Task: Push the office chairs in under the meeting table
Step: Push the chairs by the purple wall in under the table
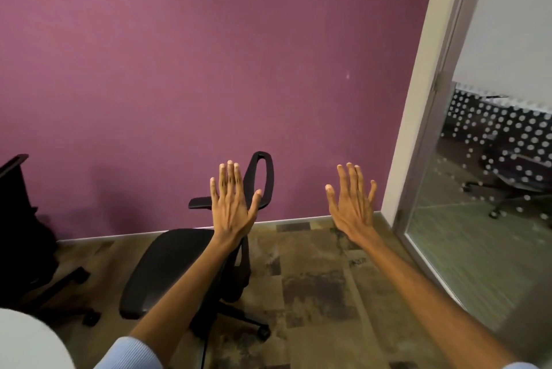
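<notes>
A black office chair (167, 264) stands on the carpet in front of the purple wall, its seat towards the left and its armrest and back frame rising behind my left hand. My left hand (233, 204) is held up over that chair, palm down, fingers spread, holding nothing. My right hand (352, 204) is raised the same way to the right, over bare carpet, empty. A second black office chair (27, 237) shows partly at the left edge. A rounded white corner of the table (27, 341) shows at the bottom left.
The purple wall (194, 70) closes off the space straight ahead. A glass partition (484, 219) with a dotted film and a grey frame runs along the right. Patterned brown carpet (316, 285) covers the floor between chair and glass.
</notes>
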The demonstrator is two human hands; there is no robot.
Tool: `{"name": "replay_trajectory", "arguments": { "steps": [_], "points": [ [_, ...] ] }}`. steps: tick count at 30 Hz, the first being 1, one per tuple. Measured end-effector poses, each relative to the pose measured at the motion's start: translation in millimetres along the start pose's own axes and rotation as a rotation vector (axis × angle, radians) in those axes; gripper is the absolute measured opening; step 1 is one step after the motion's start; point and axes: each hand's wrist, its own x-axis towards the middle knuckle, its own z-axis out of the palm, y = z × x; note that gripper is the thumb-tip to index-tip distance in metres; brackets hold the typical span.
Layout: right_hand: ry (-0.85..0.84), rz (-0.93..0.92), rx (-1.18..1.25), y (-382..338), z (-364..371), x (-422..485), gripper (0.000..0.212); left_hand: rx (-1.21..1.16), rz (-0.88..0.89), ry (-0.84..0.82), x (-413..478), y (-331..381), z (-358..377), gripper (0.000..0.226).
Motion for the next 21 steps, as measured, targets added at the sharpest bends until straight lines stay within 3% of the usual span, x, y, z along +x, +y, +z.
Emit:
{"name": "replay_trajectory", "arguments": {
  "steps": [10,21],
  "points": [
    [-0.033,0.041,-0.017,68.4,55.8,105.5,0.067,-0.100,0.039,-0.048,119.9,50.5,105.3,0.082],
    [-0.070,-0.006,0.061,111.5,142.4,222.8,0.064,0.051,-0.081,-0.089,199.6,58.3,188.9,0.087]
  ]
}}
